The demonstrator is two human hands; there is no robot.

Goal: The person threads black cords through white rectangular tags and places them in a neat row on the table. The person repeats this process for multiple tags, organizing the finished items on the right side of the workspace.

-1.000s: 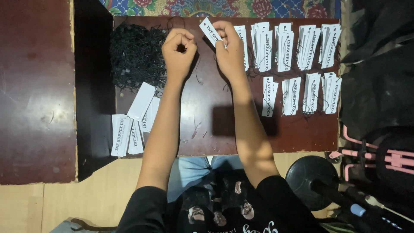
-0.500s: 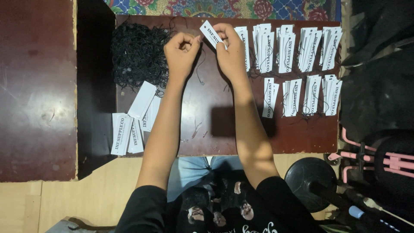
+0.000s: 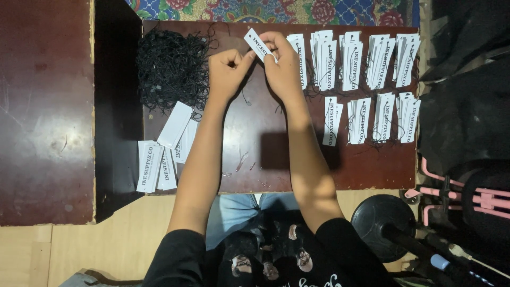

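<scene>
My right hand pinches a white paper tag held up over the far part of a dark red-brown table. Close beside it, my left hand is closed with fingertips touching the tag's lower end; a thin black string hangs below the hands. A tangled pile of black strings lies just left of my left hand. Loose white tags lie at the table's near left. Rows of tags with strings attached sit to the right.
A second dark red table stands at the left across a black gap. A patterned floral rug lies beyond the far edge. A black round stand base and pink metal frame are at the lower right.
Both hands have closed in on each other, the left hand's fingers now meeting the tag in the right hand. The tag has barely shifted.
</scene>
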